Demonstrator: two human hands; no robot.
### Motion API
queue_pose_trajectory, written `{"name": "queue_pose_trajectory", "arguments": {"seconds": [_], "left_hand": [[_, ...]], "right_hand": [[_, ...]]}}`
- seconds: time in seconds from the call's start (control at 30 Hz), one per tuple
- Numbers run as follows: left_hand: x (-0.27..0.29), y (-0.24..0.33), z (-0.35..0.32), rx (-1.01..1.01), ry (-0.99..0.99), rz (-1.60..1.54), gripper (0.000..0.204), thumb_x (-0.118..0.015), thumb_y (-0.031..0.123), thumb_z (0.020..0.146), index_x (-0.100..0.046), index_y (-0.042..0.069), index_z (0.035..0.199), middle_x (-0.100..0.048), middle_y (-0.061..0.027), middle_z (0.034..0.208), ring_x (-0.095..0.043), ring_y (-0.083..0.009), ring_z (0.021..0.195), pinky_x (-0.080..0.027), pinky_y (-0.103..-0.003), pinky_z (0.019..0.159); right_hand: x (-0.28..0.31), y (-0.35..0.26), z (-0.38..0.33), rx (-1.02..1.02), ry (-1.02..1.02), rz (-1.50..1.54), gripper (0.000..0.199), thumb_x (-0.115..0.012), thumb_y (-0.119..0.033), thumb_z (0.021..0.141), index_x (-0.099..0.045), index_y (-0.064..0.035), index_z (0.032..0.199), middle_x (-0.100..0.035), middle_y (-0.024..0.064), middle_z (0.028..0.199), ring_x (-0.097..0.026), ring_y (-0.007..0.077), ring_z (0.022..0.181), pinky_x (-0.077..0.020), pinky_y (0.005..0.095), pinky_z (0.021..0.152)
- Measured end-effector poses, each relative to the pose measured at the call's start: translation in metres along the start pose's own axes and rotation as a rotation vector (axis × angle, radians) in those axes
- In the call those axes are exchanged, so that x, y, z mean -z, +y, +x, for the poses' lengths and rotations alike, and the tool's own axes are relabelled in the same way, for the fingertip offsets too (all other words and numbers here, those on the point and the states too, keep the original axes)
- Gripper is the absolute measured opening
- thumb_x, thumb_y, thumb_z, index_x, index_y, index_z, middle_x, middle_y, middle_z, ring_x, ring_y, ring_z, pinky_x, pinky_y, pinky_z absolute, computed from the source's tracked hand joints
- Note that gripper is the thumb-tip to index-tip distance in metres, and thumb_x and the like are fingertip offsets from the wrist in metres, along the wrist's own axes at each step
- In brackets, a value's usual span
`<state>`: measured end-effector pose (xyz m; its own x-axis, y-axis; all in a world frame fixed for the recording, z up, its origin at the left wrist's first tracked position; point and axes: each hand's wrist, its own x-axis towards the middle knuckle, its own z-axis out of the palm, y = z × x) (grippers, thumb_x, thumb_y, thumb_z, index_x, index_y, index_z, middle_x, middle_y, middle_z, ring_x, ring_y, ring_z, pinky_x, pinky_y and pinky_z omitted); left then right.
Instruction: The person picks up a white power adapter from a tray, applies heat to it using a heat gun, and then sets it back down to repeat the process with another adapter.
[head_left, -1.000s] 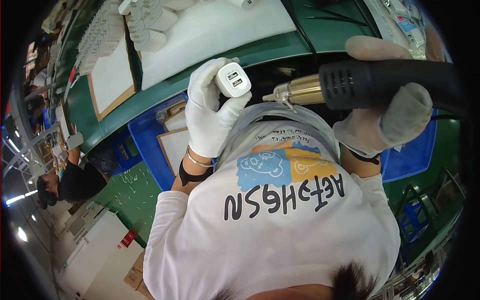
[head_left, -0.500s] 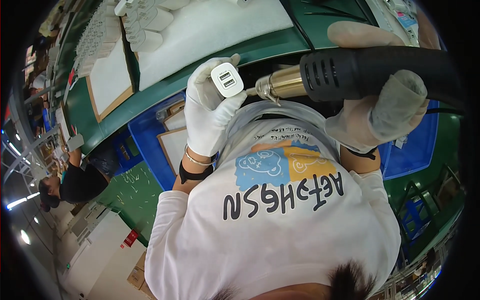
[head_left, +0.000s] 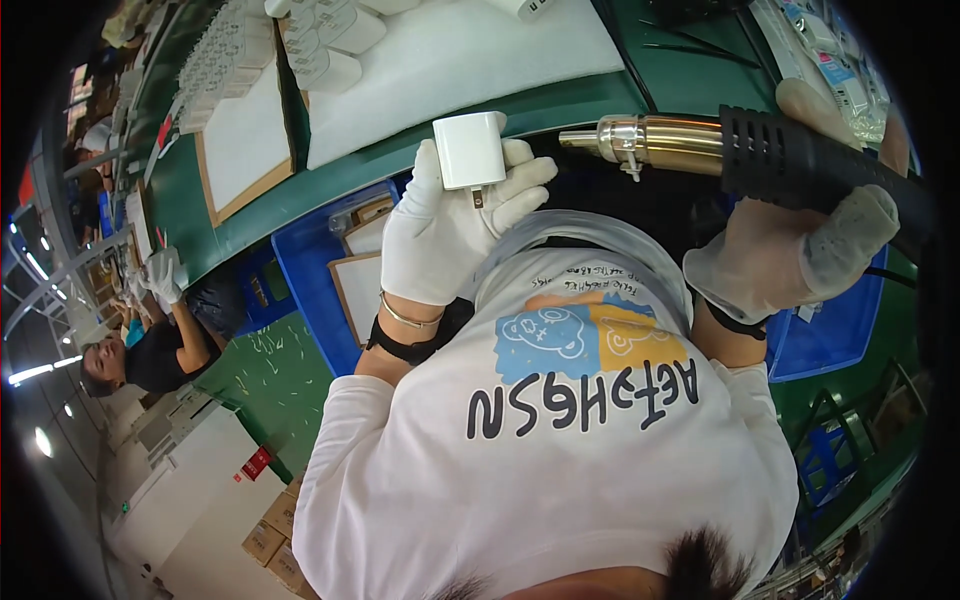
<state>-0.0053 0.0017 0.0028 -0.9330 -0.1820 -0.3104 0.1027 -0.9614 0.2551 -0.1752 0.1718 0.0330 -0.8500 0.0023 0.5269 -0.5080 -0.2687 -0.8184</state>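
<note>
My left hand (head_left: 437, 243), in a white glove, holds a white wall charger (head_left: 469, 150). One broad side of the charger faces up, and a metal prong points down toward my palm. Its fingers curl behind and beside it. My right hand (head_left: 765, 252), gloved with a greyish covering on a fingertip, grips a hot air gun (head_left: 690, 143) by its black ribbed body. The gun's brass-coloured nozzle points left at the charger, with a short gap between them.
Rows of white chargers (head_left: 225, 80) and a white foam sheet (head_left: 455, 70) lie on the green bench. Blue bins (head_left: 310, 270) stand below the bench edge on both sides. Bagged items (head_left: 835, 75) sit at the far right. A co-worker (head_left: 165, 345) is off to the left.
The charger has turned from its two-port face to its side, its prong now showing. My left fingers have spread. The hot air gun has moved right, away from it.
</note>
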Motion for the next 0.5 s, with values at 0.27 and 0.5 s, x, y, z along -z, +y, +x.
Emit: {"name": "queue_pose_trajectory", "arguments": {"seconds": [0.27,0.5], "left_hand": [[0.003,0.007,0.001,0.038,0.029,-0.001,0.062,-0.048,0.046,0.093,-0.041,-0.003,0.13,-0.052,-0.0245,0.121,-0.051,-0.0411,0.116,-0.049,-0.046,0.094],[-0.003,0.026,-0.015,-0.557,0.326,1.254,0.054,-0.072,0.013,0.081,-0.046,-0.001,0.127,-0.055,-0.0154,0.12,-0.059,-0.0239,0.103,-0.049,-0.033,0.089]], "right_hand": [[-0.007,-0.007,-0.008,-0.093,-0.183,0.089,0.073,-0.042,-0.052,0.093,-0.024,0.0054,0.135,-0.066,0.0211,0.098,-0.066,0.0205,0.076,-0.0562,0.0315,0.075],[-0.009,-0.008,-0.013,-0.157,-0.132,0.061,0.073,-0.044,-0.051,0.093,-0.023,0.0045,0.137,-0.066,0.0197,0.098,-0.065,0.0205,0.08,-0.0553,0.0322,0.077]]}}
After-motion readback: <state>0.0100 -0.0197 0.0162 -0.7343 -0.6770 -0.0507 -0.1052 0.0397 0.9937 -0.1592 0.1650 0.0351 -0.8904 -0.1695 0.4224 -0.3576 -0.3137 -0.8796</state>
